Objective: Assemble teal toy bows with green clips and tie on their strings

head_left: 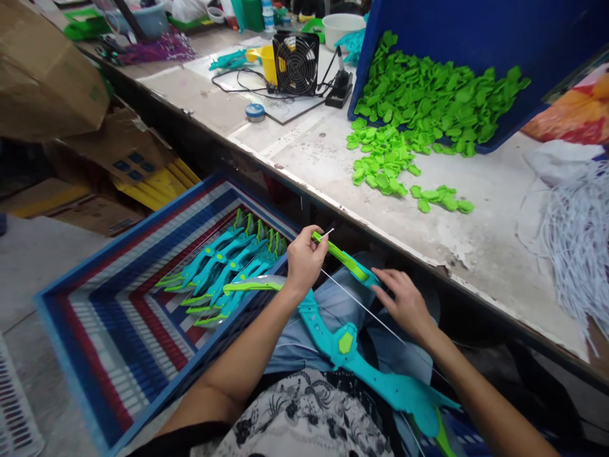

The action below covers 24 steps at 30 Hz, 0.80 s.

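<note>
My left hand (pixel 307 260) is closed at the green tip of a teal-and-green toy bow (pixel 349 261), with a short white string end (pixel 327 233) sticking out by the fingers. My right hand (pixel 402 295) grips the teal part of that limb between thumb and fingertips. Below the hands, a larger teal bow body (pixel 333 343) with a green hexagon lies slantwise across my lap. A thin white string (pixel 364 306) runs down to the right from my left hand. My forearms hide some parts, so I cannot tell how the bow pieces join.
To the left, a striped blue basket (pixel 61 336) holds several toy bows (pixel 228 260). On the worktable (pixel 304 152) lie green pieces (pixel 385 158) spilling from a blue bin (pixel 476 32), a black fan (pixel 295 63) and white strings (pixel 575 235). Cardboard boxes (pixel 47 70) stand at left.
</note>
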Available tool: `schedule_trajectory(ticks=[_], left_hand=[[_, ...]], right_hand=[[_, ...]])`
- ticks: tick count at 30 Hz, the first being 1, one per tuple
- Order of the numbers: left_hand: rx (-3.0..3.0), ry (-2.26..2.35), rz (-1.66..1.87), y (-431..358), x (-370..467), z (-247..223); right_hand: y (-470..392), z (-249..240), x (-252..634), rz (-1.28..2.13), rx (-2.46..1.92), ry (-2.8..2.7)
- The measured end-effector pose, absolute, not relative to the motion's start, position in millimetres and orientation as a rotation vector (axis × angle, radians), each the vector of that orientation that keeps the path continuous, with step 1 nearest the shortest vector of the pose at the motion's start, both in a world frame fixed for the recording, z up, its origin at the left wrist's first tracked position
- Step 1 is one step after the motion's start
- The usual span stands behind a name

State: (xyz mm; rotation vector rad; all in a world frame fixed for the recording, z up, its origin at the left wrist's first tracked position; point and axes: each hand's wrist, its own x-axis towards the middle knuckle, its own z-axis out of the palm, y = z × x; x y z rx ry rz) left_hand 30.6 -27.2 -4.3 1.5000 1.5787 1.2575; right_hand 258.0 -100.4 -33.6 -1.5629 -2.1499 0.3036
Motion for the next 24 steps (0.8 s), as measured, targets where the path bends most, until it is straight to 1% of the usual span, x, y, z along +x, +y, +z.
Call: schedule_trajectory(ticks=[2, 6, 10, 13, 16, 19, 21, 24], left_hand=[[1.48, 1.559, 1.273, -32, 27, -7], [1.46, 1.53, 1.288, -36, 21, -10], [1.462, 1.526, 1.287, -37, 15, -11], [1.455, 1.524, 1.286, -35, 13, -12], [1.462, 1.503, 1.309, -31, 15, -16], [1.539, 1.377, 1.469, -28, 16, -25], [1.546, 1.231, 1.553, -29, 16, -32], [1.575, 1.044, 1.457, -29, 11, -39]], right_hand=[[-76, -14, 232, 0.263, -1.44, -2.124], [-25, 19, 184, 0.337, -1.185, -2.108], [2, 32, 164, 0.387, -1.046, -2.175], [3, 36, 159, 0.345, -1.011, -2.231], [-1, 36, 151, 0.318, -1.011, -2.284], [15, 32, 156, 0.347, -1.047, -2.237], [43, 34, 175, 0.345, -1.187, -2.03], [92, 51, 215, 0.225, -1.439, -1.566]])
